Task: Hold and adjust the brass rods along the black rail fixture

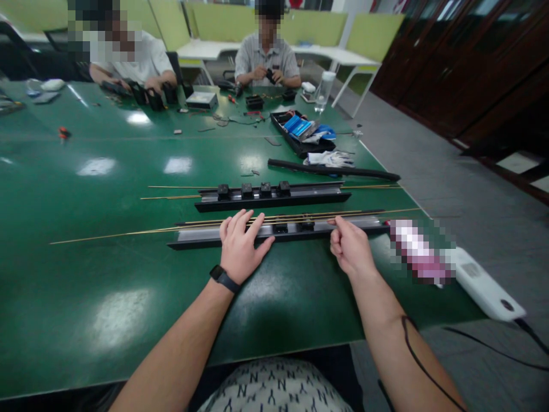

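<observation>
In the head view, a long black channel with a silvery inside (197, 235) lies across the table before me. Thin brass-coloured rods (128, 233) run along its length and stick out past its ends. My left hand (241, 243), wearing a dark watch, rests over the channel and rods with its fingers spread. Small black blocks (307, 222) sit inside the channel between my hands. My right hand (349, 243) is closed, its index finger and thumb together at the rods. Whatever lies between those fingertips is too small to tell.
Behind lies a second channel (274, 201) with several black blocks and rods. Farther back are a black tube (334, 170), white gloves (330, 159) and a black tray (300, 150) of blue packets. A white power strip (486, 283) lies at right. Two people work across the table.
</observation>
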The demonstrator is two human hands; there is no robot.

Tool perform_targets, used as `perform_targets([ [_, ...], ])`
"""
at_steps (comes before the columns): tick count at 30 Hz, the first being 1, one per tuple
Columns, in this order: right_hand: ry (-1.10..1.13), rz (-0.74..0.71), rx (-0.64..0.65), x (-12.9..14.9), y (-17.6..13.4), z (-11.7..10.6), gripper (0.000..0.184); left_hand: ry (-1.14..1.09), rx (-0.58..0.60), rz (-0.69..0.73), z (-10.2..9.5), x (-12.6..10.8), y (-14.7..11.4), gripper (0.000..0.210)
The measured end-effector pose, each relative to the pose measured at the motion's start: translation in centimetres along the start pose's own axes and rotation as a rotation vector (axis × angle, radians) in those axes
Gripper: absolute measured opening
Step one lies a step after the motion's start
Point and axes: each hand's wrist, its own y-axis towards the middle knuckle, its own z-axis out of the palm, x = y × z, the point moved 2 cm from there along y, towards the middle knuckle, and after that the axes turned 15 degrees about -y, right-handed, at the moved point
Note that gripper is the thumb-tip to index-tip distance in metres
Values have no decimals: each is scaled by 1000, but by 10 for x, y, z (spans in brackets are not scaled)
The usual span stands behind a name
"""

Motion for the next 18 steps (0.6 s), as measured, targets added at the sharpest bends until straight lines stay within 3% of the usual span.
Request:
perform_targets([
  [4,-20,3,78,0,-2,4,36,4,-8,3,1,0,0,50],
  [11,12,13,14,0,0,1,31,6,-8,10,1,0,-1,50],
  [18,-9,1,48,1,-2,3,33,9,-12,5,0,0,0,50],
])
